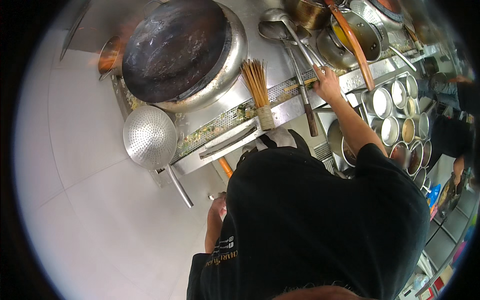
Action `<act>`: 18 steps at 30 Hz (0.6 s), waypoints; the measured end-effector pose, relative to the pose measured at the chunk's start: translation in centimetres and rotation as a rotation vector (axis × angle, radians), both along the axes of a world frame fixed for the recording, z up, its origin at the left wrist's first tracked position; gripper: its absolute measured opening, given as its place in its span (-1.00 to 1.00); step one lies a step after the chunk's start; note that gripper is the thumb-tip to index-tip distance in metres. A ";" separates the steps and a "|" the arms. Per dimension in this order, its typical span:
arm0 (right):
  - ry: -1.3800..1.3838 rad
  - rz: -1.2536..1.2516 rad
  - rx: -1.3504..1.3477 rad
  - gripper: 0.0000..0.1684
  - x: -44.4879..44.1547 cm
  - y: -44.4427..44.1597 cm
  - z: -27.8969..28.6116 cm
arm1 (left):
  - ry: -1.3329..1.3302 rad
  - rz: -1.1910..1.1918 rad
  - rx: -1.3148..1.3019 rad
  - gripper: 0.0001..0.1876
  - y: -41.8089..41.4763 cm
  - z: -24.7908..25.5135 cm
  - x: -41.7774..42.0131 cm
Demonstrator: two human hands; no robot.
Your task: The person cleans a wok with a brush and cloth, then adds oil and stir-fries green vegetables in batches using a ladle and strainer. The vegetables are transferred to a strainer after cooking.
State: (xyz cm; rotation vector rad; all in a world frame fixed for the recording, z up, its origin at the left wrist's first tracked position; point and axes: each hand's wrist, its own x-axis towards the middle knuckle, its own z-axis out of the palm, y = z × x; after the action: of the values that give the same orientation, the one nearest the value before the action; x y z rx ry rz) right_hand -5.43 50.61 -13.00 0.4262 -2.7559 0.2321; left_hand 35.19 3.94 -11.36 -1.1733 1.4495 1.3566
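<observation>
At the range's front edge my right hand [327,84] is closed around the metal handle of a ladle [273,15]. Its bowl lies to the far side, over a second utensil with a wooden-ended handle [310,119]. Low beside my body is my left hand [218,204], partly covered by my shirt; a small pale thing shows at its fingers, and I cannot tell whether it is gripped. A large blackened wok [176,48] sits tilted on a metal ring. Between wok and ladle stands a bamboo wok brush [258,90]. A perforated strainer [150,137] rests at the left corner.
A drain grate [210,133] with food scraps runs along the stove front. To the right are a steel pot [371,47] with yellow liquid, a wooden handle [354,45], and several seasoning containers [382,103]. Flame shows near a small metal cup [108,56]. Other people work at far right.
</observation>
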 end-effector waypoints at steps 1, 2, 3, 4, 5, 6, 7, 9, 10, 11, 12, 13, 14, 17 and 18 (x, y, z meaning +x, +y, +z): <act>-0.122 0.058 -0.051 -0.39 -0.1 -1.5 1.1 | 0.067 -0.069 -0.027 -0.73 0.4 1.4 -0.5; -0.239 0.112 -0.107 -0.50 -0.2 -2.8 2.2 | 0.224 -0.138 0.003 -0.72 -0.6 1.2 0.3; -0.348 0.185 -0.171 -0.61 -0.7 -4.6 2.6 | 0.221 -0.098 0.010 -0.72 -1.3 0.3 0.5; -0.423 0.247 0.060 -0.80 -0.3 -6.3 2.7 | 0.212 -0.064 0.026 -0.72 -1.7 -0.7 0.7; -0.462 0.266 0.190 -0.79 -0.2 -7.7 2.2 | 0.048 0.075 0.031 -0.71 -2.3 -2.5 -0.3; -0.500 0.275 0.321 -0.78 0.1 -8.8 1.4 | -0.114 0.211 0.042 -0.71 -3.2 -4.1 -0.8; -0.532 0.287 0.457 -0.76 0.0 -9.9 0.6 | -0.064 0.239 0.058 -0.71 -4.1 -5.9 -0.3; -0.575 0.278 0.568 -0.73 -0.5 -11.2 -0.9 | 0.040 0.295 0.095 -0.71 -5.6 -8.5 0.8; -0.574 0.266 0.578 -0.74 -0.8 -11.2 -1.3 | 0.016 0.308 0.059 -0.73 -4.0 -5.6 -2.2; -0.572 0.252 0.586 -0.74 -1.2 -11.1 -1.6 | 0.041 0.291 0.093 -0.74 -4.5 -6.5 -2.5; -0.578 0.280 0.619 -0.73 -1.5 -11.3 -1.3 | 0.064 0.286 0.118 -0.73 -4.9 -6.9 -2.0; -0.545 0.303 0.583 -0.73 -1.7 -11.4 -1.1 | 0.088 0.281 0.145 -0.70 -5.4 -8.1 -1.0; -0.511 0.331 0.545 -0.73 -1.7 -11.6 -0.8 | 0.074 0.327 0.144 -0.73 -6.0 -10.1 0.7; -0.369 0.314 0.383 -0.79 -1.5 -12.0 -0.1 | 0.045 0.259 0.100 -0.77 -5.2 -10.5 0.5; -0.331 0.298 0.275 -0.80 -1.3 -12.8 1.1 | 0.054 0.276 0.151 -0.80 -5.1 -10.4 1.0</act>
State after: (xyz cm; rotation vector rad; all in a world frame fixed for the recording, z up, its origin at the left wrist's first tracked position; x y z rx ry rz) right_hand -6.72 37.78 -11.88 0.9518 -3.0486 -0.0104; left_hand 36.21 -1.17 -21.72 -1.2795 1.2299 1.6666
